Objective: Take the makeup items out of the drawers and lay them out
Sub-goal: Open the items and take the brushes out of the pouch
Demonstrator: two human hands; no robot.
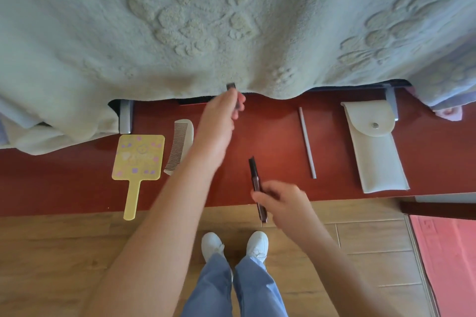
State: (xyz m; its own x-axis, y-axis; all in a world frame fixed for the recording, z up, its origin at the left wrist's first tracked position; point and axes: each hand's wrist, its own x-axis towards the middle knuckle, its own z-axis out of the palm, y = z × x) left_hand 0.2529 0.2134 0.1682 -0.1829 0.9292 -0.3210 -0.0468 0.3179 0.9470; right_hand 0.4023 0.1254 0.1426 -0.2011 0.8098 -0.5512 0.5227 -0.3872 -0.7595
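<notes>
My left hand (221, 113) reaches to the back of the red-brown table (270, 136), closed on a small dark makeup stick (231, 86) whose tip pokes up near the blanket's edge. My right hand (283, 201) hovers over the table's front edge, gripping a long dark brown makeup pen (253, 172) that points away from me. Laid out on the table are a yellow hand mirror (137, 158), a white comb (180, 144), a thin grey pencil (306, 141) and a white snap pouch (373, 147). No drawer shows.
A pale green embossed blanket (231, 20) hangs over the table's back half. Below the table lies wooden flooring (64, 252), with my white shoes (234, 244) and a pink mat (448, 260) at the right.
</notes>
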